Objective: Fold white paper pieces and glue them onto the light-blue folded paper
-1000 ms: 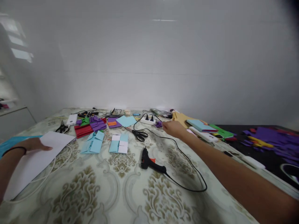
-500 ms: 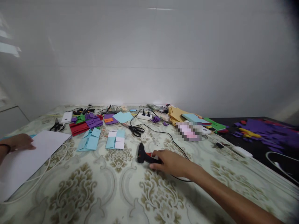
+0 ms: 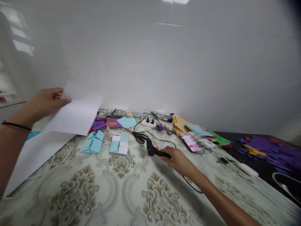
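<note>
My left hand (image 3: pixel 53 102) pinches a sheet of white paper (image 3: pixel 76 114) by its edge and holds it raised at the left. Below it, more white paper (image 3: pixel 35 157) lies on the table. My right hand (image 3: pixel 175 158) is closed round the handle of a black glue gun (image 3: pixel 154 150) with a red trigger, its nozzle tilted up and away from me. Black-handled scissors (image 3: pixel 139 137) lie just beyond the gun. Left of them are a folded light-blue paper piece (image 3: pixel 94 142) and a blue-and-white folded one (image 3: pixel 118 144).
A white power strip (image 3: pixel 148 123) with black plugs stands at the back. Purple folded strips (image 3: pixel 98 123) lie behind the blue pieces. On the right are yellow paper (image 3: pixel 180 125), a partly blurred phone (image 3: pixel 192 142) and a purple paper pile (image 3: pixel 272 150). A white cable (image 3: pixel 68 153) curls at the left.
My left hand has lifted a white sheet off the paper at the left and carried it up and rightward. The glue gun has risen from the table in my right hand.
</note>
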Available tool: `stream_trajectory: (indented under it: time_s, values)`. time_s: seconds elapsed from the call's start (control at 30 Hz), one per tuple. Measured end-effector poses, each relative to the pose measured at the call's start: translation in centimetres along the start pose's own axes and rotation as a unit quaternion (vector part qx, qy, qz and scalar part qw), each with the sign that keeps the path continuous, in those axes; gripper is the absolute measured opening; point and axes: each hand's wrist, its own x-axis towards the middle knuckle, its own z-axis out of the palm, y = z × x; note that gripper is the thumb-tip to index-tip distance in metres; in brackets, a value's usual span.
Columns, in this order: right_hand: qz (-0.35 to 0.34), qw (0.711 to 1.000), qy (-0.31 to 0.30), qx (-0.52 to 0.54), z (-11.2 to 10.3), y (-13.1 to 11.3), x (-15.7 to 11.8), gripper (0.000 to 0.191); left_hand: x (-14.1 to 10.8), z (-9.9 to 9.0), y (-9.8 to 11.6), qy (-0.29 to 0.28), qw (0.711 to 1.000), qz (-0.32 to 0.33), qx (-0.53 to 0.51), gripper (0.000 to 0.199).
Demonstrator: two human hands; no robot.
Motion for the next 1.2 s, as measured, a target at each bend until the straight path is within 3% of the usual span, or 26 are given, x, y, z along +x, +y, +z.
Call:
stream_trajectory:
  time_s: [0.13, 0.23, 0.33, 0.47, 0.53, 0.63, 0.7, 0.8, 1.0, 1.2]
  values:
    - [0.034, 0.998, 0.042, -0.038, 0.0, 2.8, 2.3, 0.034, -2.1, 3.1, 3.9, -0.01, 0.982, 0.049, -0.183, 0.035]
    - [0.038, 0.997, 0.049, -0.049, 1.0, 4.0, 4.2, 0.026, -3.0, 4.8, 5.5, -0.025, 0.934, 0.08, -0.347, 0.034]
    - [0.024, 0.997, 0.064, -0.033, 1.2, 3.5, 5.8, 0.021, -3.7, 5.8, 6.8, -0.034, 0.891, 0.066, -0.448, 0.024]
    - [-0.037, 0.989, 0.137, 0.033, -2.6, -1.5, 6.5, 0.058, -4.4, 6.7, 8.4, -0.009, 0.862, 0.046, -0.505, 0.017]
    - [-0.146, 0.955, 0.182, 0.181, -5.5, -5.7, 5.8, 0.072, -4.7, 7.1, 9.2, -0.01, 0.846, 0.037, -0.531, 0.017]
    - [-0.267, 0.897, 0.206, 0.286, -9.0, -11.9, 4.1, 0.074, -5.3, 7.5, 10.2, -0.016, 0.826, 0.049, -0.562, 0.023]
    - [-0.302, 0.883, 0.194, 0.302, -10.0, -14.5, 3.2, 0.07, -5.8, 7.5, 10.8, -0.03, 0.821, 0.059, -0.568, 0.028]
    - [-0.328, 0.884, 0.15, 0.299, -10.3, -15.7, 2.4, 0.044, -6.6, 7.3, 11.3, -0.092, 0.812, 0.05, -0.574, 0.038]
    - [-0.356, 0.86, 0.121, 0.345, -11.1, -13.9, 2.0, 0.011, -7.5, 7.2, 11.9, -0.14, 0.811, 0.05, -0.566, 0.042]
    - [-0.378, 0.837, 0.15, 0.367, -12.4, -13.0, 1.9, 0.011, -7.7, 7.4, 12.2, -0.101, 0.835, 0.067, -0.536, 0.041]
